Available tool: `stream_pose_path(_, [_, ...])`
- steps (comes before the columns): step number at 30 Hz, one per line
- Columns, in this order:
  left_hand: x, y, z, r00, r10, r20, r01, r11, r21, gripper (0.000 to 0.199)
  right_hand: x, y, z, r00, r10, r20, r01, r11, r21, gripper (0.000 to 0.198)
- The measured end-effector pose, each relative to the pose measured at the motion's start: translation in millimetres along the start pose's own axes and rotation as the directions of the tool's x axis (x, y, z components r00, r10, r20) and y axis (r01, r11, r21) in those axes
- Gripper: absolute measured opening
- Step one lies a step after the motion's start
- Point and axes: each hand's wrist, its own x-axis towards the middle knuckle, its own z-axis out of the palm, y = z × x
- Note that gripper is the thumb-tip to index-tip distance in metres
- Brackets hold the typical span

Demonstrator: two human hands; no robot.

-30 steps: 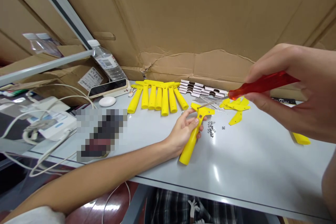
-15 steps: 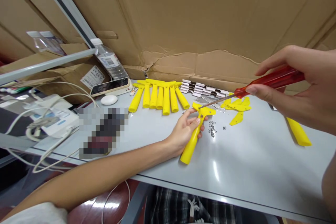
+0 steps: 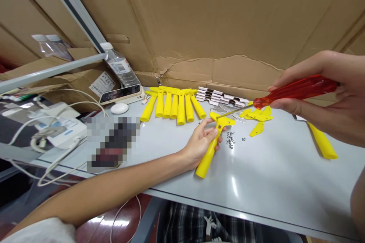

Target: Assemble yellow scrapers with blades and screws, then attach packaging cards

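The left hand [image 3: 201, 140] has its grip closed around the neck of a yellow T-shaped plastic handle [image 3: 205, 157], tilted above the glossy grey desk [image 3: 273, 182], with its head toward one o'clock and its tube end toward seven. At two o'clock from it, the right hand [image 3: 340, 115] keeps a narrow grip on a translucent red-handled screwdriver [image 3: 305, 88], whose thin metal shaft slants toward eight o'clock, its tip at the left part of the handle's head.

Around the held handle, small silvery metal screws [image 3: 230, 141] lie just beside it at four o'clock. Flat yellow plastic plates [image 3: 258, 117] overlap at two, white card-like strips [image 3: 221, 95] lie at twelve, and a row of matching yellow handles [image 3: 181, 108] stretches across ten to eleven. Another yellow plastic tube [image 3: 324, 144] rests well apart at three.
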Motion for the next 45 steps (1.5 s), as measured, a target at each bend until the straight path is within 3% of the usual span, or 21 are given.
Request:
stream_pose_path(5, [-0.1,-0.8,-0.2,1.0,0.008,-0.002,-0.008,1.0,0.001,0.051,0.8,-0.3,2.6,1.0,-0.004,-0.02,0.003,0.999,-0.051,0.026])
stream_pose_path(12, [-0.3,-1.0,-1.0,1.0,0.006,-0.003,-0.006,1.0,-0.01,0.052,3.3,-11.9,5.3,0.998,-0.064,0.025,0.061,0.991,0.12,0.025])
stream_pose_path(18, [-0.6,-0.2,0.4,1.0,-0.001,-0.019,0.001,1.0,-0.012,0.05,-2.9,-4.8,5.5,0.998,-0.007,0.06,-0.003,0.986,0.166,0.029])
stream_pose_path(23, [-0.7,0.1,0.2,1.0,-0.003,-0.014,0.003,1.0,-0.001,0.047,-4.0,0.7,6.7,0.999,0.05,0.006,-0.051,0.982,0.184,0.031])
stream_pose_path(27, [-0.4,-0.7,0.0,1.0,-0.001,-0.009,0.001,1.0,0.004,0.048,0.0,-0.2,5.5,0.999,-0.003,0.045,-0.002,0.994,0.111,0.03])
stream_pose_path(31, [-0.3,-0.9,0.3,1.0,-0.003,-0.01,0.003,1.0,0.004,0.049,1.7,-1.6,5.8,0.999,-0.043,-0.001,0.043,0.998,0.045,0.028])
stream_pose_path(39, [-1.6,0.9,2.1,1.0,-0.003,-0.022,0.003,1.0,-0.002,0.048,2.0,-5.9,6.1,0.993,-0.103,0.062,0.095,0.989,0.116,0.027])
stream_pose_path(45, [-2.2,0.5,1.7,1.0,0.001,-0.016,-0.001,1.0,0.012,0.048,-0.7,-8.3,5.8,0.998,0.004,0.064,-0.011,0.993,0.121,0.03])
